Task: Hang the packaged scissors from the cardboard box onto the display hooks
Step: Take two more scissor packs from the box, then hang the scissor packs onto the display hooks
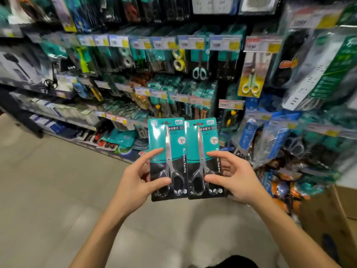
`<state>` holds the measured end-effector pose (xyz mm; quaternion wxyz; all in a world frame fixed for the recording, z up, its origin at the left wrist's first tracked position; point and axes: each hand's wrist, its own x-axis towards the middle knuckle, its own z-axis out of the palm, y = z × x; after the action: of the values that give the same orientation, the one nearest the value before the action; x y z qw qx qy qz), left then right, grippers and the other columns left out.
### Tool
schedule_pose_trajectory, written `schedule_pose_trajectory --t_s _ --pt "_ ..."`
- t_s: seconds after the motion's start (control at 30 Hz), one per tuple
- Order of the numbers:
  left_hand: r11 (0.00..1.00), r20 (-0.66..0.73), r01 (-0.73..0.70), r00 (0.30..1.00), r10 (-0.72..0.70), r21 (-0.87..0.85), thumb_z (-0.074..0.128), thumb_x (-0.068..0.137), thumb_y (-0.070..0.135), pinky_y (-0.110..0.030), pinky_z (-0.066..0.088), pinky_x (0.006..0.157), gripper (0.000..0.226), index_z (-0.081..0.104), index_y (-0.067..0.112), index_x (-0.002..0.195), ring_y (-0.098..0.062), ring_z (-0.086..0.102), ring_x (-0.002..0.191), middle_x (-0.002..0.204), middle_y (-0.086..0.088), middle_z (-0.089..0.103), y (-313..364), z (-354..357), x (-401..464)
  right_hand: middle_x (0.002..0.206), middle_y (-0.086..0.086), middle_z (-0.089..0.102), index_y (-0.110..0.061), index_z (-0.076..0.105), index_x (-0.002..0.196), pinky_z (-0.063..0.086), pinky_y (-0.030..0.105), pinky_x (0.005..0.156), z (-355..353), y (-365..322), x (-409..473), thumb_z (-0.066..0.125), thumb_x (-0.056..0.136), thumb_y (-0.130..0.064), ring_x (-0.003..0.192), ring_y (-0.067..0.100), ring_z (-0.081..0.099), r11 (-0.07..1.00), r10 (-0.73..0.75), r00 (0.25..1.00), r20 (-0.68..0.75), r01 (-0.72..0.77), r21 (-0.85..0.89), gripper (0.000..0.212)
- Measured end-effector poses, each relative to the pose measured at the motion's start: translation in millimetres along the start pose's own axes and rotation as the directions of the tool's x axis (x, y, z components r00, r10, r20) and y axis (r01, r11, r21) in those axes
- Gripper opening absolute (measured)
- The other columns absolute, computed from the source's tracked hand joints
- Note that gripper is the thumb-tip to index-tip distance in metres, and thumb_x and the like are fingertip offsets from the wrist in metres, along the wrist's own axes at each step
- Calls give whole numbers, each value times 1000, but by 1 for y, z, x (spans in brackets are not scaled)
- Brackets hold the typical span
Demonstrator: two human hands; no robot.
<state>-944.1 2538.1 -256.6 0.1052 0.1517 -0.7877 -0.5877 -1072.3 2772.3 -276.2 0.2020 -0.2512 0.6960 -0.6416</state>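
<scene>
Teal and black packages are filling the display wall (173, 74), which is taking most of the view; many goods are hanging there in rows behind price labels (224, 42), and most of them are blurred. Beige floor (48, 190) is lying below the wall. At the lower right a cardboard box (328, 215) is standing on the floor, partly cut by the picture edge; its contents are not showing clearly.

In front of the wall the person is holding up two packaged scissors side by side, upright, their inner edges touching or almost touching. The left package (167, 159) is sitting in the left hand (135, 182). The fingers (154, 184) of this hand are half closed around the lower left edge of the card: the thumb is pressing on the front, near the scissor handles, the index finger is lying along the front higher up, and the other fingers are hidden behind the card. The right package (203, 158) is sitting in the right hand (235, 176) in the same way, thumb on the front near the handles, index finger stretched across the middle of the card, the other fingers curled behind the right edge.

Both packages are in the air, not on any hook. Each card has a hanging slot at its top.
</scene>
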Motion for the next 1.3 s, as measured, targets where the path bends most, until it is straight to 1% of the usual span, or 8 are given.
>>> schedule_pose_trajectory --t_s 0.33,0.5,0.6,0.77,0.93,1.03,1.07,1.3 --pt "998 214 -62 975 59 6 86 58 54 -66 48 89 85 48 51 134 -23 54 87 98 -6 61 -12 7 114 105 -10 73 -29 64 111 56 25 83 -22 8 52 83 69 -1 99 10 70 997 16 981 -195 -30 -69 54" --pt "987 270 -159 952 143 38 88 62 45 -32 40 62 81 49 53 133 -15 42 58 69 -22 53 -2 2 184 109 1 74 -30 65 113 57 25 81 -32 8 93 82 69 -2 99 18 71 995 13 955 -295 -40 -87 54" --pt "978 302 -206 934 192 15 87 66 40 -26 33 64 75 51 53 130 -8 43 65 66 4 46 8 2 221 111 12 72 -32 65 112 59 35 82 -39 2 118 84 68 -8 96 25 71 996 13 940 -342 -44 -83 53" --pt "962 308 -270 920 243 49 85 66 33 -27 15 56 69 54 54 124 -10 23 56 58 5 22 11 -10 271 62 -19 66 -17 62 119 43 8 62 -53 5 166 79 75 -1 62 -8 58 979 36 928 -372 -107 -174 50" --pt "962 331 -268 914 235 56 83 69 34 -24 22 57 66 53 60 122 -12 26 59 57 10 37 4 -31 322 118 -16 65 -40 62 117 52 30 92 -60 13 217 82 75 -19 112 8 61 962 20 898 -439 -137 -238 50" --pt "963 306 -268 919 247 28 83 70 25 -29 28 54 64 58 51 123 -7 16 74 59 -12 48 5 -32 342 118 -25 58 -43 59 118 52 26 91 -61 12 238 79 79 -21 111 10 59 939 -39 871 -490 -136 -316 48" --pt "964 306 -264 921 242 31 83 70 23 -39 31 57 64 58 49 123 -8 16 82 102 8 38 4 -30 347 116 -27 57 -44 58 117 50 18 88 -61 11 242 78 80 -21 110 6 58 934 -45 865 -499 -140 -327 48" --pt "952 412 -290 883 226 100 83 68 40 -29 32 74 67 51 60 124 -11 37 88 97 5 43 -4 -20 381 119 -17 62 -43 56 120 48 19 92 -70 -7 252 74 83 -23 113 -11 54 907 -121 854 -505 -111 -406 46"
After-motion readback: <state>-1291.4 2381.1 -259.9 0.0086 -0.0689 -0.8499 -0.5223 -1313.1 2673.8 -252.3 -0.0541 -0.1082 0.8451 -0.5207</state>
